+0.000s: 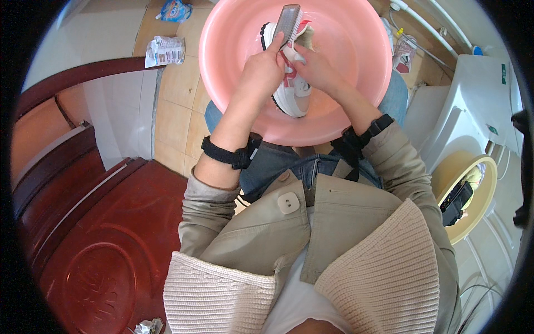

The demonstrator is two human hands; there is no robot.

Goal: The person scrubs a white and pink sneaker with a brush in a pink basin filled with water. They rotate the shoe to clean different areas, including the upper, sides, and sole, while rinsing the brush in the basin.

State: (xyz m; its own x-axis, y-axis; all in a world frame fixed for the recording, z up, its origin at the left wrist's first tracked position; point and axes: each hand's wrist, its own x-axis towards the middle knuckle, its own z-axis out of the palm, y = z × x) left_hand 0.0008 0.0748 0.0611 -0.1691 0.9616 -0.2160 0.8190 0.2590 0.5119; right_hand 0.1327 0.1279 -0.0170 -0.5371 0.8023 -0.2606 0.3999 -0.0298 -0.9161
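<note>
A pink plastic basin (358,83) sits between the knees of my jeans. Inside it is a white and red sneaker (298,96), its toe pointing towards me and its dark-edged sole to the left. My left hand (265,71) grips a scrub brush (287,23) with a grey back and white bristles, index finger along its back. The bristles face right, near the shoe's opening; whether they touch the shoe cannot be told. My right hand (319,71) holds the sneaker around its tongue and laces. The fingers hide part of the shoe's upper and the brush handle.
On the tiled floor at the upper left lie a white printed pouch (165,51) and a blue pouch (175,11). Another sneaker (404,54) lies right of the basin, near white pipes. A yellow basin (486,196) holding dark and yellow items is at right; a dark red wooden panel (125,234) at left.
</note>
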